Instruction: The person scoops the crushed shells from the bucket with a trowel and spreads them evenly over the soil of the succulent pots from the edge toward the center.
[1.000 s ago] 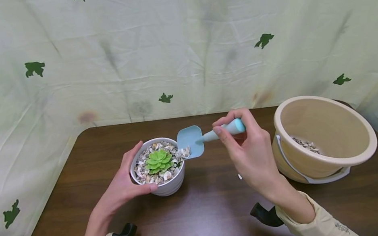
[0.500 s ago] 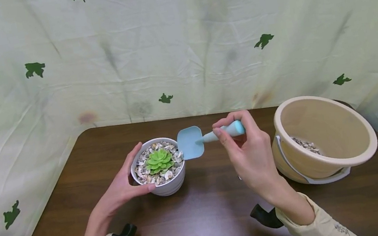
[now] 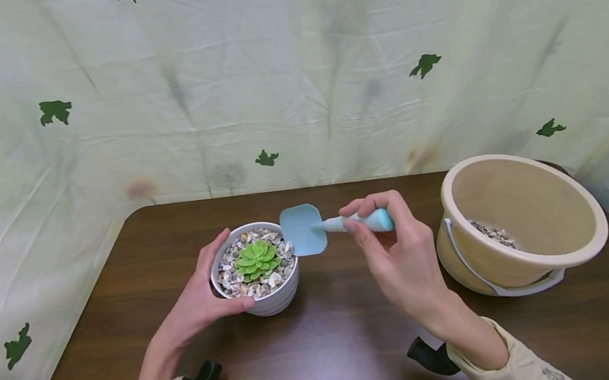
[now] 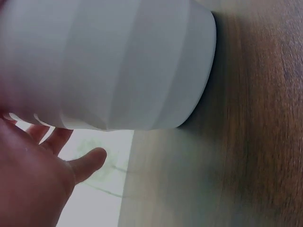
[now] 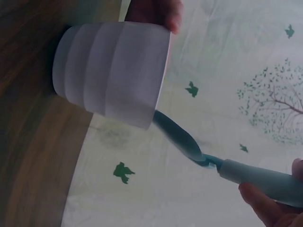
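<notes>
A white ribbed pot (image 3: pixel 278 300) stands on the table, holding a green succulent (image 3: pixel 257 261) ringed by small pale shells or stones (image 3: pixel 274 280). My left hand (image 3: pixel 201 299) grips its left side, thumb at the near rim and fingers round the far side. In the left wrist view the pot (image 4: pixel 123 66) fills the upper left. My right hand (image 3: pixel 406 260) pinches the handle of a light-blue hand shovel (image 3: pixel 303 232). The blade's left corner sits at the pot's right rim, with no shells visible on it. The right wrist view shows the shovel (image 5: pixel 179 135) tilted down to the rim.
To the right stands a beige bucket (image 3: pixel 461 268) with a lowered grey handle and some shells (image 3: pixel 491 233) at its bottom. Behind the brown table (image 3: pixel 329 357) hangs a pale curtain (image 3: pixel 287 74) with green leaf-like prints.
Shells on the shovel's blade a second ago have gone into the pot. The shovel has shifted slightly left, and my right hand's knuckles are lower. My left hand stays on the pot.
</notes>
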Action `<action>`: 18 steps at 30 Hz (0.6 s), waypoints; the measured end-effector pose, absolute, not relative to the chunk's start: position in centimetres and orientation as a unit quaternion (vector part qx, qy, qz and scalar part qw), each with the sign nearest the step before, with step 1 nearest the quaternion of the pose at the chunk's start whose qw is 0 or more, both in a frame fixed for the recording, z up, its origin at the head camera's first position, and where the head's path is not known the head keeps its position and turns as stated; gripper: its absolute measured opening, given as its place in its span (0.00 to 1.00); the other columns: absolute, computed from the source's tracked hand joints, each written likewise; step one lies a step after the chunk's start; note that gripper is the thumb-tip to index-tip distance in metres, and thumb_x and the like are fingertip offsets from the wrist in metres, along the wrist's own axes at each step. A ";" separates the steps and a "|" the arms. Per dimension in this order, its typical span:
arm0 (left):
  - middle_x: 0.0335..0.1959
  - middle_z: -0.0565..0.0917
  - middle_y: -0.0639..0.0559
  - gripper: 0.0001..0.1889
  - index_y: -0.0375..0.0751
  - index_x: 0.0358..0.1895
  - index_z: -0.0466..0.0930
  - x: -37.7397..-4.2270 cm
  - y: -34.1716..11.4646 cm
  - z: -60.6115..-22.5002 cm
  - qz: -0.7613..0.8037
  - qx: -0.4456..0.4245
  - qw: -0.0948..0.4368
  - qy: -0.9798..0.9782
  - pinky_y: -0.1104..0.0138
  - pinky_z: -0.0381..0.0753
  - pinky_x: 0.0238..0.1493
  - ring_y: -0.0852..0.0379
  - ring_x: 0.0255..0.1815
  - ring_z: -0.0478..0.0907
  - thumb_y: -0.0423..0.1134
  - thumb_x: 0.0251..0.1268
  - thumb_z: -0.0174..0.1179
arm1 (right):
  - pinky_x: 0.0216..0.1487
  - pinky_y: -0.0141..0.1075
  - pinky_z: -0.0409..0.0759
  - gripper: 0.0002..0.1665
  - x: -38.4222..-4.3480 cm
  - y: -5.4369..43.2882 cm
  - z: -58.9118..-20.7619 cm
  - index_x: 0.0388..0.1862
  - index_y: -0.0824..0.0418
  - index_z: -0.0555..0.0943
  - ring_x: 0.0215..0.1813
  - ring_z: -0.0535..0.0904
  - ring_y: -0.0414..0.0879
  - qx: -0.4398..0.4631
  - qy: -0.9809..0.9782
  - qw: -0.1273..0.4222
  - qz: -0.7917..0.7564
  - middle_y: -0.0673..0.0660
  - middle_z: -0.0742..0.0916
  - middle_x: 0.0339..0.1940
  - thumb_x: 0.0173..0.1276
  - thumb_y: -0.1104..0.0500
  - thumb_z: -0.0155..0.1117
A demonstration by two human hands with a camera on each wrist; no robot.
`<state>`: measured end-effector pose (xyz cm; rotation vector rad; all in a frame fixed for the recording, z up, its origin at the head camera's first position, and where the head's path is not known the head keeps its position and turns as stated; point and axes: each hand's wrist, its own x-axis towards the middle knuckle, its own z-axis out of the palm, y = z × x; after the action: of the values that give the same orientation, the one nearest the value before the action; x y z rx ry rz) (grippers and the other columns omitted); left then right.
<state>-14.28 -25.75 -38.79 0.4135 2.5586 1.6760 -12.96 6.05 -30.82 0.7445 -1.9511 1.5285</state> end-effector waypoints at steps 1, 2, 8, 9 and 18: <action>0.74 0.55 0.47 0.57 0.52 0.79 0.47 -14.3 -25.8 -38.8 0.548 0.132 0.032 0.826 0.60 0.63 0.61 0.47 0.68 0.57 0.36 0.47 0.75 | 0.28 0.29 0.76 0.12 -12.9 6.1 -30.9 0.40 0.67 0.71 0.38 0.82 0.45 0.281 -0.724 0.272 0.568 0.54 0.87 0.46 0.64 0.71 0.66; 0.74 0.54 0.47 0.56 0.52 0.79 0.46 -14.2 -25.8 -38.8 0.552 0.132 0.036 0.822 0.62 0.63 0.61 0.47 0.69 0.57 0.36 0.48 0.75 | 0.28 0.29 0.76 0.12 -12.9 6.2 -31.0 0.39 0.67 0.71 0.39 0.83 0.46 0.286 -0.723 0.271 0.568 0.55 0.87 0.46 0.64 0.72 0.66; 0.75 0.54 0.47 0.55 0.51 0.79 0.45 -14.2 -26.0 -38.7 0.568 0.129 0.049 0.811 0.63 0.63 0.60 0.46 0.69 0.56 0.36 0.50 0.72 | 0.28 0.27 0.73 0.15 -12.9 6.5 -31.5 0.38 0.69 0.70 0.48 0.84 0.51 0.322 -0.703 0.268 0.574 0.60 0.87 0.45 0.59 0.79 0.66; 0.75 0.54 0.47 0.55 0.51 0.79 0.45 -14.2 -26.0 -38.7 0.568 0.130 0.050 0.811 0.62 0.63 0.61 0.46 0.69 0.56 0.36 0.50 0.72 | 0.28 0.28 0.73 0.16 -12.9 6.6 -31.6 0.38 0.70 0.70 0.48 0.84 0.52 0.327 -0.698 0.268 0.578 0.60 0.87 0.45 0.58 0.80 0.65; 0.75 0.54 0.47 0.56 0.54 0.79 0.45 -14.2 -26.1 -38.7 0.574 0.133 0.054 0.806 0.68 0.64 0.59 0.46 0.70 0.56 0.34 0.50 0.73 | 0.48 0.35 0.80 0.14 -13.4 6.8 -32.4 0.40 0.74 0.69 0.53 0.82 0.59 0.342 -0.649 0.253 0.631 0.64 0.85 0.47 0.60 0.82 0.61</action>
<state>-14.24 -26.05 -38.71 0.4054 2.4494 1.7432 -13.35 6.78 -32.41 0.9297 -1.7643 1.7146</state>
